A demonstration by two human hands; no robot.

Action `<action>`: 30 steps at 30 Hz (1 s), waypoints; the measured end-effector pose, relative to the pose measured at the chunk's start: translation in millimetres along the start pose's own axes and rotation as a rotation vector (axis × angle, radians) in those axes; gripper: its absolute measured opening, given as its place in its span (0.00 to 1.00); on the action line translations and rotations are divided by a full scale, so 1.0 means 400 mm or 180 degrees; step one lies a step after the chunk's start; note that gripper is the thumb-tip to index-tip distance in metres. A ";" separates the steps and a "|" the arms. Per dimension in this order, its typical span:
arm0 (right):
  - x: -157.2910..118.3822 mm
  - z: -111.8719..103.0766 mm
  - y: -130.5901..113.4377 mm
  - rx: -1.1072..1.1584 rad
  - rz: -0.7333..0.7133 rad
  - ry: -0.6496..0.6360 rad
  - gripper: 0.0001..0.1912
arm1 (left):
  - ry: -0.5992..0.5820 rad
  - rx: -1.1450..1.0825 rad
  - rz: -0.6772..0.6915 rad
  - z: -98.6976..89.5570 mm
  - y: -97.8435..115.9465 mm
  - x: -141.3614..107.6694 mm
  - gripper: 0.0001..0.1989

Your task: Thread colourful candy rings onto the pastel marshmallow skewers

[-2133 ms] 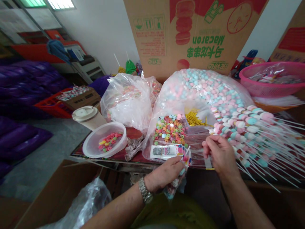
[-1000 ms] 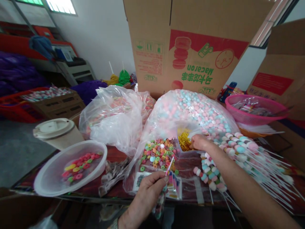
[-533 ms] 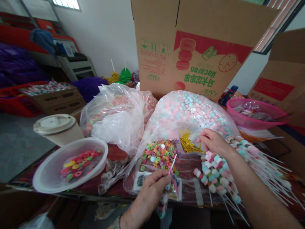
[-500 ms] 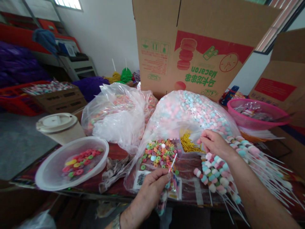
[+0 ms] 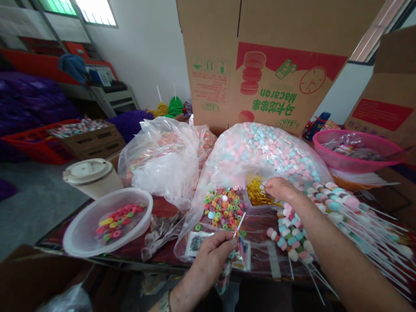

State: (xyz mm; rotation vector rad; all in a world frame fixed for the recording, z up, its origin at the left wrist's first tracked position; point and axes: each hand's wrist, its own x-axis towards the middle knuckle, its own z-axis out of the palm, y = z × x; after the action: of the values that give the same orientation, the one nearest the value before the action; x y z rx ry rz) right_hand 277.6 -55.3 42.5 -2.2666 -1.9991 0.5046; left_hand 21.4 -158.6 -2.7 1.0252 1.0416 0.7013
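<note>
My left hand [image 5: 216, 251] is closed around the neck of a clear-wrapped marshmallow skewer [image 5: 223, 277]. Its white stick [image 5: 240, 223] points up past my thumb, while the wrapped candy hangs below my fingers, partly hidden by them. My right hand [image 5: 280, 189] reaches to a small box [image 5: 250, 209] of gold twist ties [image 5: 258, 193]. The fingers there are bent together at the ties, and whatever is between the fingertips is hidden. Loose ring candies [image 5: 221, 208] lie on clear plastic between my hands and the big bag of marshmallows [image 5: 273, 145].
Marshmallow skewers [image 5: 344, 208] are piled at the right, under my right forearm. A white bowl [image 5: 73, 232] of ring candies and a lidded tub [image 5: 92, 175] stand left. Behind are a candy bag [image 5: 162, 160], a pink basket [image 5: 354, 160] and a tall carton [image 5: 214, 52].
My right hand has moved left and into the gold twist ties. My left hand keeps hold of the wrapped skewer. The view has turned slightly left.
</note>
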 end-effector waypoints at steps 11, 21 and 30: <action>-0.334 0.130 -0.180 0.1666 -0.1555 0.0147 0.19 | -0.0055 -0.0313 0.0095 0.006 -0.016 0.030 0.09; -0.369 0.226 -0.202 0.1933 -0.0886 0.0191 0.30 | -0.0566 0.0230 0.0080 -0.005 -0.022 -0.019 0.11; -0.407 0.270 -0.225 0.1754 -0.0738 0.1217 0.30 | -0.0546 -0.0106 0.0255 0.002 -0.036 -0.037 0.18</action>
State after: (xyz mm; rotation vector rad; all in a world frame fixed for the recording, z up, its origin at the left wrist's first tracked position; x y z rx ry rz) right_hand 144.7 -217.9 -3.3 -1.6357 -1.6461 0.4792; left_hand 16.6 -177.0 -10.8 1.0832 0.8418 0.6808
